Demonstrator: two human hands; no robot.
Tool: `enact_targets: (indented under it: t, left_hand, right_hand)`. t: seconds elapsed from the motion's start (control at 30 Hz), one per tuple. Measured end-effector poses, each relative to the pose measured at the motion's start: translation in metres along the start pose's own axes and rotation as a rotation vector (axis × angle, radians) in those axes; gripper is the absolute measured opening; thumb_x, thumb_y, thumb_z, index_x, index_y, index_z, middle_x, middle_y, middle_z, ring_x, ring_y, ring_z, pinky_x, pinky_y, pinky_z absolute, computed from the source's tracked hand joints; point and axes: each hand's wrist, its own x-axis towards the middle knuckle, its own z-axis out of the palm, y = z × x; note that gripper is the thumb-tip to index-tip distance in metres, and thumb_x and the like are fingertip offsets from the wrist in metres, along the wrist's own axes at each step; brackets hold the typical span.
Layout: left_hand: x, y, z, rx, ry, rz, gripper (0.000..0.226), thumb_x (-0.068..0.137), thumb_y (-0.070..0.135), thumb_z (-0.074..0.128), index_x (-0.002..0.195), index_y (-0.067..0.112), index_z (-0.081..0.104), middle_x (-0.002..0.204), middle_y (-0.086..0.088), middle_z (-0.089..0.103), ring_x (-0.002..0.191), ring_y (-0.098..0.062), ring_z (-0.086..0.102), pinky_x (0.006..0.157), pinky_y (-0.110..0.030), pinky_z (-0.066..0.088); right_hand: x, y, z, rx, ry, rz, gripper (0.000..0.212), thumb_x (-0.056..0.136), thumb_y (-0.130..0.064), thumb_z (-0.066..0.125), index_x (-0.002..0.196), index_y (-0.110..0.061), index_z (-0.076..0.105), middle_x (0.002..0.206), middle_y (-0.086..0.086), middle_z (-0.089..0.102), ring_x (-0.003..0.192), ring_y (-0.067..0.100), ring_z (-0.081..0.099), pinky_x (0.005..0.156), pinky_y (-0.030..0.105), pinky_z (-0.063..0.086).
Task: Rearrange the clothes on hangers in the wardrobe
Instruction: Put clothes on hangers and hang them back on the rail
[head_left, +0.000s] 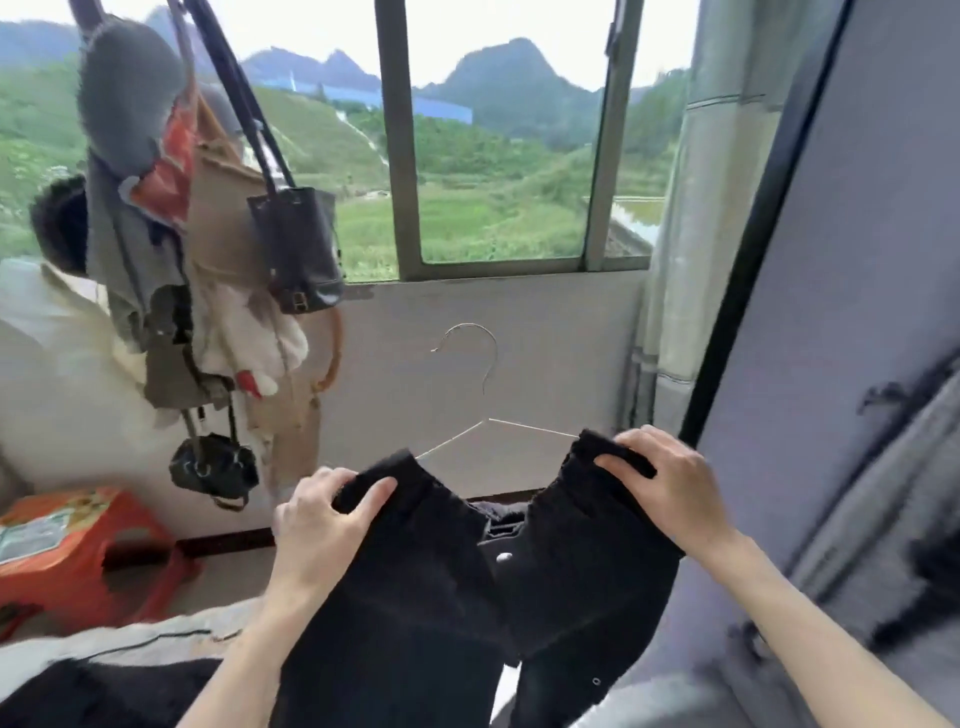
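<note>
My forearms reach up from the bottom of the view, and between them hangs the black garment (415, 597), a dark denim-like piece with a metal snap at its middle and a small rivet lower down. My left hand (322, 525) grips the garment's upper left corner, fingers curled over the top edge with the thumb pressing the front of the cloth. My right hand (670, 483) grips the upper right corner the same way, fingers folded over the edge. The cloth is spread between the two hands and sags in a dip at the centre.

The garment sits on a thin wire hanger (485, 395). Its two sloping arms run down into the fabric at each corner I hold, and its hook stands upright above the dip, in front of the white wall (545, 338) under the window (498, 156).

To the left, a cluster of things hangs from above: a black bucket bag (298, 249) on long straps, a tan cloth (223, 218) beside it, a white plush toy (249, 338) and a small black pouch (213, 467) lowest of all. An orange plastic stool (78, 551) stands on the floor at lower left. At right a pale curtain (691, 234) hangs beside a grey panel (857, 260).
</note>
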Motion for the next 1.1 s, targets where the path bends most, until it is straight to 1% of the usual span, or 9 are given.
enact_targets:
  t: [0.1,0.27,0.4,0.53,0.73,0.8,0.9,1.0,1.1]
  left_hand:
    - [-0.003,0.053,0.055,-0.054,-0.099,0.089,0.021,0.082,0.034,0.068,0.086,0.014,0.067,0.076,0.017,0.051,0.090,-0.022,0.053,0.095,-0.047,0.037]
    - [-0.021,0.121,0.139,-0.144,-0.239,0.178,0.021,0.086,0.032,0.063,0.082,0.011,0.067,0.074,0.013,0.051,0.087,-0.017,0.045,0.095,-0.038,0.031]
    - [-0.041,0.157,0.200,-0.131,-0.293,0.236,0.022,0.091,0.032,0.055,0.086,0.012,0.063,0.075,0.013,0.048,0.088,-0.014,0.036,0.087,-0.028,0.019]
    - [-0.057,0.178,0.254,-0.061,-0.447,0.232,0.026,0.091,0.035,0.054,0.091,0.011,0.064,0.083,0.006,0.054,0.099,-0.024,0.047,0.093,-0.038,0.028]
    - [-0.069,0.215,0.321,-0.122,-0.610,0.348,0.032,0.089,0.038,0.058,0.091,0.007,0.064,0.084,-0.001,0.056,0.097,-0.026,0.046,0.091,-0.041,0.036]
    - [-0.072,0.230,0.339,-0.108,-0.652,0.418,0.035,0.088,0.039,0.058,0.094,0.006,0.065,0.089,-0.004,0.059,0.099,-0.028,0.048,0.091,-0.040,0.037]
    - [-0.081,0.248,0.362,-0.113,-0.744,0.492,0.033,0.089,0.040,0.057,0.092,0.008,0.064,0.092,-0.005,0.059,0.099,-0.029,0.047,0.088,-0.039,0.037]
    - [-0.094,0.262,0.379,-0.161,-0.864,0.542,0.032,0.090,0.040,0.054,0.088,0.009,0.061,0.087,-0.003,0.056,0.097,-0.029,0.048,0.082,-0.037,0.038]
    - [-0.111,0.274,0.393,-0.231,-0.994,0.593,0.027,0.094,0.028,0.050,0.112,0.010,0.060,0.107,-0.006,0.059,0.110,-0.027,0.048,0.088,-0.032,0.037]
  right_hand:
    - [-0.022,0.045,-0.054,-0.092,0.099,0.069,0.032,0.079,-0.047,0.062,0.080,-0.015,0.066,0.072,-0.007,0.059,0.068,0.010,0.056,0.060,0.021,0.043]
    - [-0.058,0.107,-0.132,-0.179,0.137,0.244,0.028,0.081,-0.043,0.062,0.075,-0.016,0.060,0.072,-0.012,0.049,0.071,0.014,0.055,0.064,0.024,0.040]
    - [-0.083,0.138,-0.177,-0.269,0.132,0.417,0.022,0.081,-0.041,0.068,0.086,-0.019,0.066,0.072,-0.014,0.049,0.081,0.015,0.057,0.066,0.026,0.038]
    - [-0.113,0.156,-0.203,-0.355,0.131,0.604,0.028,0.081,-0.046,0.064,0.100,-0.026,0.069,0.077,-0.005,0.051,0.085,0.021,0.058,0.067,0.028,0.037]
    - [-0.151,0.165,-0.237,-0.508,0.148,0.773,0.030,0.091,-0.047,0.050,0.097,-0.021,0.062,0.095,-0.002,0.068,0.094,0.021,0.060,0.069,0.030,0.037]
    - [-0.162,0.162,-0.251,-0.560,0.065,0.834,0.028,0.094,-0.047,0.043,0.089,-0.022,0.053,0.089,-0.001,0.065,0.093,0.023,0.060,0.065,0.031,0.033]
    - [-0.178,0.157,-0.264,-0.537,-0.032,0.886,0.029,0.096,-0.043,0.040,0.099,-0.019,0.056,0.092,-0.001,0.065,0.093,0.023,0.060,0.070,0.034,0.042]
    - [-0.197,0.150,-0.265,-0.598,0.047,0.967,0.025,0.096,-0.042,0.039,0.092,-0.020,0.051,0.074,-0.008,0.056,0.083,0.022,0.059,0.063,0.033,0.037]
    - [-0.215,0.138,-0.262,-0.641,0.135,1.086,0.019,0.096,-0.042,0.039,0.089,-0.025,0.044,0.061,-0.010,0.044,0.080,0.023,0.060,0.061,0.032,0.036]
